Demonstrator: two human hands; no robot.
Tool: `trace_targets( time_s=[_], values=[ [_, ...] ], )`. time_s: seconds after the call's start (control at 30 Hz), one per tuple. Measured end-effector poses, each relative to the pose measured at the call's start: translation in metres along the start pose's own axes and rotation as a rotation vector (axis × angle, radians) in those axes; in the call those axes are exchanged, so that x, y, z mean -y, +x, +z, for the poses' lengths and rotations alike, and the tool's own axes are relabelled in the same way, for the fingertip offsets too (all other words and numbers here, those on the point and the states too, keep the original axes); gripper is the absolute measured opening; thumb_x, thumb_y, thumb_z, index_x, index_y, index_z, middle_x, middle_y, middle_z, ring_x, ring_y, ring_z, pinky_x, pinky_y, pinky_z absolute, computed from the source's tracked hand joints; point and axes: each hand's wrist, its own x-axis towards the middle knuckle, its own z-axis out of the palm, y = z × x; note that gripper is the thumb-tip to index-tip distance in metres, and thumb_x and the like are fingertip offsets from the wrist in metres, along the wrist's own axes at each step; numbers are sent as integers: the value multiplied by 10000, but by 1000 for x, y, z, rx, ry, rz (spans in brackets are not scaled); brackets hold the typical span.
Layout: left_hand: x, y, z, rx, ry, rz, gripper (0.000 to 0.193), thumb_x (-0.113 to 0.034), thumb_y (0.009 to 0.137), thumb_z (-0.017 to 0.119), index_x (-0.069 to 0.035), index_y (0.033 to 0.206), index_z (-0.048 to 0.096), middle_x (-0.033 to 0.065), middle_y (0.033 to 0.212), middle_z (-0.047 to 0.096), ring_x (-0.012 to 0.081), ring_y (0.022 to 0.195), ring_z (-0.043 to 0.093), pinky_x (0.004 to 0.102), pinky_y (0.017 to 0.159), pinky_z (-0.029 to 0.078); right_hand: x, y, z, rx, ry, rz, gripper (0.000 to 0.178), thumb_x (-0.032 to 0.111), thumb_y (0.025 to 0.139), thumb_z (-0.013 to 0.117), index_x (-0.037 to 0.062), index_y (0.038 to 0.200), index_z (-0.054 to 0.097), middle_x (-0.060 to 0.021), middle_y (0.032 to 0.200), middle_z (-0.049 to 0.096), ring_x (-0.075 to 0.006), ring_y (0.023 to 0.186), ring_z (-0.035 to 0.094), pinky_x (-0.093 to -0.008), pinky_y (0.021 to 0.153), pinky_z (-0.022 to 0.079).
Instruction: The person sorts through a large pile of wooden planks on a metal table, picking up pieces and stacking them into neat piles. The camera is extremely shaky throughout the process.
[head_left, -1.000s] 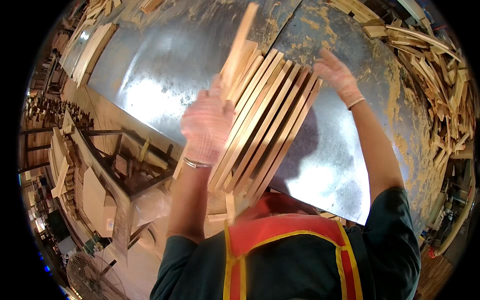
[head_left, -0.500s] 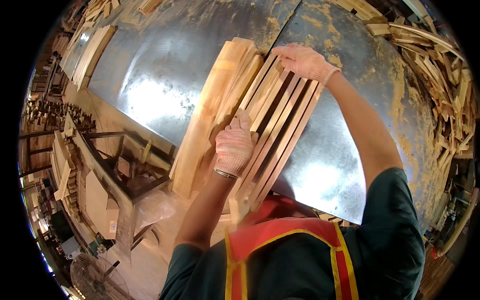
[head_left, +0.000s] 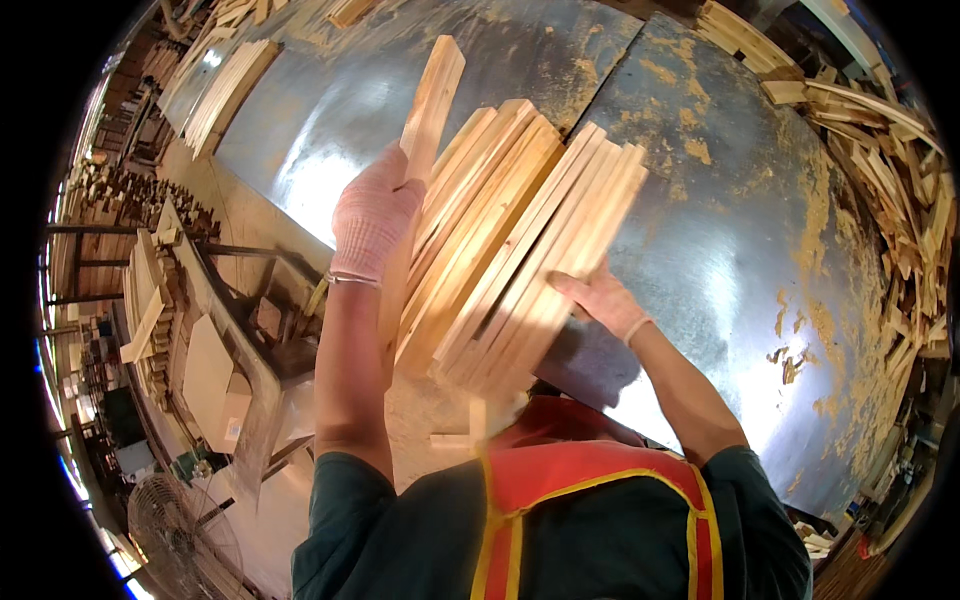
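Observation:
My left hand [head_left: 375,215], in a pale knitted glove, is closed around a long wooden strip [head_left: 432,105] at the left of the pile. That strip sticks out beyond the others at its far end. Beside it lie several pale wooden boards [head_left: 490,210], side by side on the metal table. To their right is a tight bundle of narrow wooden strips [head_left: 545,265]. My gloved right hand [head_left: 605,300] grips this bundle's right side, the thumb on top and the other fingers mostly hidden behind the outer strip.
The metal table [head_left: 690,250] has sawdust patches and a seam. Wood offcuts [head_left: 890,190] are heaped along the right edge. A stack of boards [head_left: 230,95] lies far left. A metal-framed stand [head_left: 225,285] and a fan [head_left: 170,530] are at the left.
My right hand has come from the strips' far ends to their right side, and the gaps between them have closed. My left hand has moved left and taken hold of a wooden strip.

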Motion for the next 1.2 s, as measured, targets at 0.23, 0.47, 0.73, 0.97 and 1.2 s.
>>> trace_targets(
  time_s=[0.23,0.47,0.73,0.97,1.2],
  values=[
    [-43,-36,50,105,-667,-268,367,-219,982,616,-75,1320,623,187,1030,751,304,952,751,440,869,612,-11,5,24,-96,150,-403,1018,468,897,825,-27,1621,309,-163,1248,695,-275,1158,681,-366,1024,534],
    [-7,-38,61,71,110,-100,1114,-532,826,838,-60,1681,302,238,1612,488,393,1523,438,399,1254,383,-48,0,17,-26,1027,-221,648,92,860,800,12,1446,536,-109,1270,678,-253,1171,671,-404,1042,565],
    [164,-63,35,485,38,-282,1095,-315,809,860,-107,1698,255,224,1588,503,364,1489,467,440,1208,411,-85,19,3,33,1180,-93,496,82,854,803,26,1315,629,-97,1172,726,-262,1125,703,-426,1030,586],
    [200,-39,13,471,-673,-504,607,-128,870,690,3,1457,610,155,1224,724,248,1051,705,386,943,569,-73,15,4,-173,1162,-293,667,104,891,778,22,1494,506,-106,1353,660,-268,1249,650,-425,1073,555],
    [93,-99,-26,369,-964,-429,585,-152,926,666,39,1473,584,125,1198,738,217,1046,714,343,896,597,-41,-25,-4,-166,1188,-450,739,136,925,721,11,1591,425,-120,1401,635,-271,1305,612,-422,1114,514]
  ],
)
